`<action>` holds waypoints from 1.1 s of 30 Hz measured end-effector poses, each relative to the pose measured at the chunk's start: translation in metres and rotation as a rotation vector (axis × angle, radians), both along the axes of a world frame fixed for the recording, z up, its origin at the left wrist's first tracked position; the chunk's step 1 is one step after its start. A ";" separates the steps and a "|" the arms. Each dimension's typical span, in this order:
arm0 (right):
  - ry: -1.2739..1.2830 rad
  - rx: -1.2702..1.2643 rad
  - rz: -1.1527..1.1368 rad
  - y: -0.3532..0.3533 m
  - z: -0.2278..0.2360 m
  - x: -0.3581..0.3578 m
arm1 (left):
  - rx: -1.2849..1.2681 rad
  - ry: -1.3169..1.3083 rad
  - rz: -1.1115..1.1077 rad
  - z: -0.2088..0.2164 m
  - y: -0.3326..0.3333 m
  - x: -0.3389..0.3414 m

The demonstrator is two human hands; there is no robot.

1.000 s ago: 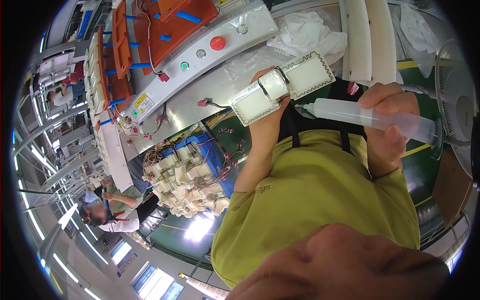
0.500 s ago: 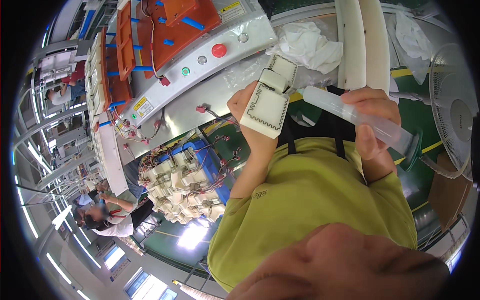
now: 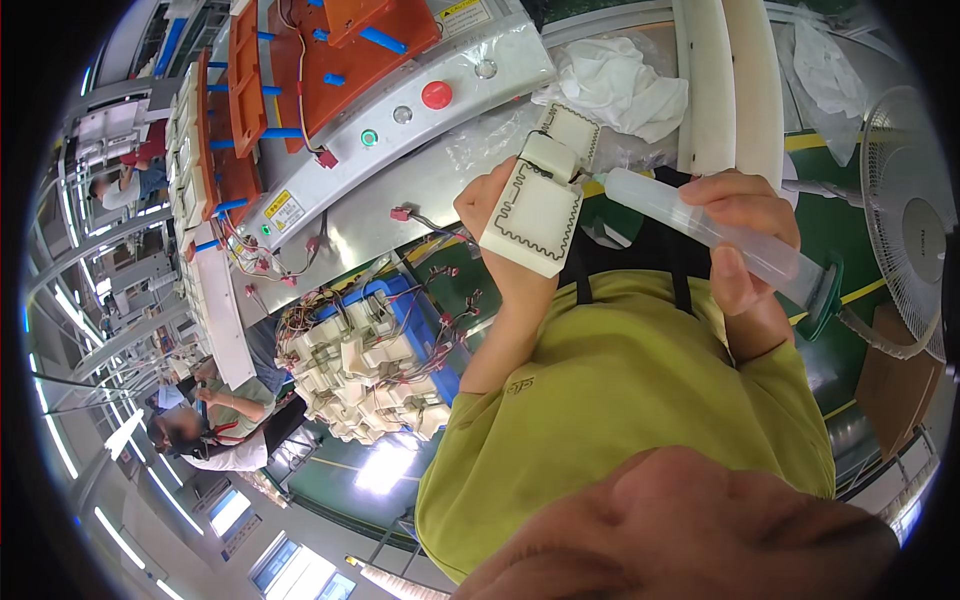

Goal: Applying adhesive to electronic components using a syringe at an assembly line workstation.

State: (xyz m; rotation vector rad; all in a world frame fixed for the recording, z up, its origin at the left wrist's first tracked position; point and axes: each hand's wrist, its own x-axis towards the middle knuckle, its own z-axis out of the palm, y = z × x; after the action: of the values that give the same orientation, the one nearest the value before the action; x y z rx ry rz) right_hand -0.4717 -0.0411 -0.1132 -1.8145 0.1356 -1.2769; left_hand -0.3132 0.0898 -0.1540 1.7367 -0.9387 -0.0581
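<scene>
My left hand (image 3: 497, 215) holds a cream plastic housing (image 3: 530, 222) with dark wavy lines along its faces. Red-plugged wires trail from beside that hand. My right hand (image 3: 745, 235) is wrapped round a translucent dispensing syringe (image 3: 665, 205), which has a green cap and a hose at its rear end. The syringe's narrow tip points at the middle of the housing, close to a dark wire there; whether it touches cannot be made out. Part of the left hand's fingers is hidden behind the housing.
A grey control panel (image 3: 330, 180) with a red button and an orange fixture (image 3: 350, 85) stands ahead. A blue crate (image 3: 425, 335) piled with cream housings is at left. Crumpled white plastic (image 3: 620, 90) lies beyond my hands; a fan (image 3: 915, 230) stands right. Another person (image 3: 235, 420) works far left.
The syringe tip has shifted very slightly left along the housing. Both hands keep their hold and hardly move. The dark line on the housing's far face reaches further round its edge.
</scene>
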 end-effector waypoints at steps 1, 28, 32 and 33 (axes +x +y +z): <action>-0.006 0.013 0.000 0.001 0.000 0.000 | 0.005 -0.004 -0.003 -0.001 0.000 0.000; -0.161 0.469 0.056 -0.004 0.003 0.007 | -0.032 0.468 -0.052 -0.018 0.004 -0.001; -0.190 0.449 0.121 -0.001 0.005 0.000 | -0.012 0.460 -0.084 -0.015 -0.002 -0.001; -0.147 0.375 0.117 -0.003 0.004 -0.001 | 0.026 0.379 -0.103 -0.016 -0.002 0.002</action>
State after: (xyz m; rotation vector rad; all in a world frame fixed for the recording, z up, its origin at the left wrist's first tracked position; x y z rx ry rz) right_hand -0.4730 -0.0437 -0.1094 -1.3860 0.1727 -1.2057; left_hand -0.3111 0.0879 -0.1701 1.6248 -0.7462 -0.4522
